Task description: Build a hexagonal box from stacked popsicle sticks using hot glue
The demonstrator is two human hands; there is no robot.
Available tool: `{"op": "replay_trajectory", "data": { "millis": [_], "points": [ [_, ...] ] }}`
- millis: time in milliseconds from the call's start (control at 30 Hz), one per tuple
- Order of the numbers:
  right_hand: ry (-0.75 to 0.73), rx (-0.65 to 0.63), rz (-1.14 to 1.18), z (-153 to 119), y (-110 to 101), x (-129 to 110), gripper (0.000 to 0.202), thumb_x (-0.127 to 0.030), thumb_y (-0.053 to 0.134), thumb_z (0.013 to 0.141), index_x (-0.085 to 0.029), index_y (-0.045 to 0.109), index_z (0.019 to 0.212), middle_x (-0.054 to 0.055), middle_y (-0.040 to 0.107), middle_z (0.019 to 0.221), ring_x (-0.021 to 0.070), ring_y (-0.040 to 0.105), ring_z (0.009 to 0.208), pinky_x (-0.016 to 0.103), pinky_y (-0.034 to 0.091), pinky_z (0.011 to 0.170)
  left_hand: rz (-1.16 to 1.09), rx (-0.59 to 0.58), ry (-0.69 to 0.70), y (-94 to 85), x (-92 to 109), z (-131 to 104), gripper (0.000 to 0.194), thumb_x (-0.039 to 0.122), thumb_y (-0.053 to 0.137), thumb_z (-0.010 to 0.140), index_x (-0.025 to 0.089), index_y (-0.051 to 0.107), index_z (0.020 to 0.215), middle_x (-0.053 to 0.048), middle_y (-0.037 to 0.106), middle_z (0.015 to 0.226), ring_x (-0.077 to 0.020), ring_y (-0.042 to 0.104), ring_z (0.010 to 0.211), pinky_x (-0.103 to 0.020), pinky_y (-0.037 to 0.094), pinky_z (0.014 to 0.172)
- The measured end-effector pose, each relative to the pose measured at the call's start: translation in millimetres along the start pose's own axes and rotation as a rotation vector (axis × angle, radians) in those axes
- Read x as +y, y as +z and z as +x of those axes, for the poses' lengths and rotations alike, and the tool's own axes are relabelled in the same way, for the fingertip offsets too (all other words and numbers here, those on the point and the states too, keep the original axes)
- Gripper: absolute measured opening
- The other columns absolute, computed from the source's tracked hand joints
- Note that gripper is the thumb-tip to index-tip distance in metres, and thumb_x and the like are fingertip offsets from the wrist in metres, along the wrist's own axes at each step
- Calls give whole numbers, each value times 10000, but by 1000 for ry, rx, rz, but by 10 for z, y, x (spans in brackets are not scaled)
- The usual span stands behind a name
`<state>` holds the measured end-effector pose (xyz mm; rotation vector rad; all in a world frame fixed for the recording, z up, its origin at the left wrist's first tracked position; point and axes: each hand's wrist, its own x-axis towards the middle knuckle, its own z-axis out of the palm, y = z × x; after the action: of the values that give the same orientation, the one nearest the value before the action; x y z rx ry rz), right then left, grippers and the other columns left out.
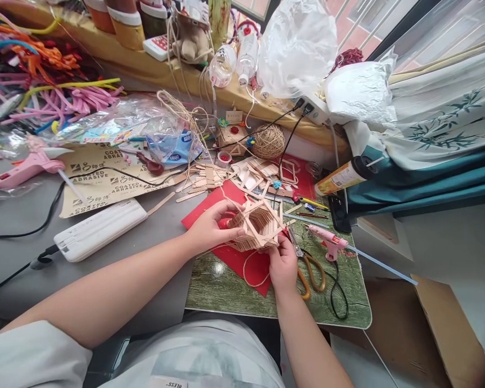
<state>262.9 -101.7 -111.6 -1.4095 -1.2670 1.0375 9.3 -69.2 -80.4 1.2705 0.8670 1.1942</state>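
Note:
A hollow, many-sided basket of stacked craft sticks (259,222) is tilted over a red sheet (242,263), its opening facing me. My left hand (215,226) grips its left side, thumb along the near wall and fingers behind. At the near right edge my right hand (283,263) is closed, its fingertips pinching the basket's rim; whether they also pinch the twine is hidden. A thin twine (247,276) runs along the basket's near side and loops down onto the red sheet. Scissors (312,271) with orange handles lie just right of my right hand.
A pink glue gun (326,240) with a long glue stick lies at the right; another pink glue gun (22,168) is far left. Loose craft sticks (210,178), a twine ball (269,141) and a lidded cup (345,177) stand beyond. A white power strip (101,229) lies left.

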Motion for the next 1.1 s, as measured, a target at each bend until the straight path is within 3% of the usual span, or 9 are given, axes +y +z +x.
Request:
{"op": "replay_trajectory", "data": {
  "millis": [167,300,400,600,767,933,1100],
  "points": [
    [-44,13,1,-25,-8,12,234,-457,710,969,-236,671,1035,59,722,988,233,680,913,395,562,897,-11,-22,-52,10,6,-15,439,333,870,840,249,654,1212,-107,622,1311,-278,643,1250,-440,593,1039],
    [-73,3,-3,-46,-7,7,200,-432,707,971,-236,664,973,40,686,907,220,651,848,376,551,846,39,-37,63,-12,-1,6,457,287,828,866,239,657,1287,-102,640,1267,-268,621,1253,-497,491,1191],
    [-100,14,-3,-58,-1,-4,201,-429,703,972,-236,661,933,39,687,886,216,651,838,375,555,856,61,-48,122,-25,14,5,464,272,801,879,240,647,1315,-111,639,1284,-276,615,1264,-505,486,1199],
    [-83,3,78,-53,43,-34,328,-440,751,947,-215,728,1185,125,791,1197,279,745,1102,447,579,1028,240,-73,264,-16,43,-69,492,195,787,874,271,625,1333,-110,636,1332,-271,617,1304,-456,512,1175],
    [-26,-2,189,-32,34,-5,412,-434,807,913,-235,737,1268,123,786,1294,294,741,1185,465,566,1075,316,-99,382,-15,48,-97,579,207,843,847,273,617,1376,-128,656,1378,-283,629,1321,-455,523,1166],
    [58,42,286,4,-24,106,338,-436,838,874,-226,751,1124,94,810,1147,264,754,1040,424,583,979,283,-126,393,-20,58,-101,575,212,804,899,284,611,1436,-127,676,1411,-276,649,1320,-432,541,1147],
    [66,110,332,22,-29,154,289,-436,817,890,-222,710,1053,33,770,967,196,719,862,343,573,840,247,-119,259,-26,-10,-82,681,278,799,927,303,530,1552,-137,591,1544,-303,567,1456,-489,459,1265]
  ]
}}
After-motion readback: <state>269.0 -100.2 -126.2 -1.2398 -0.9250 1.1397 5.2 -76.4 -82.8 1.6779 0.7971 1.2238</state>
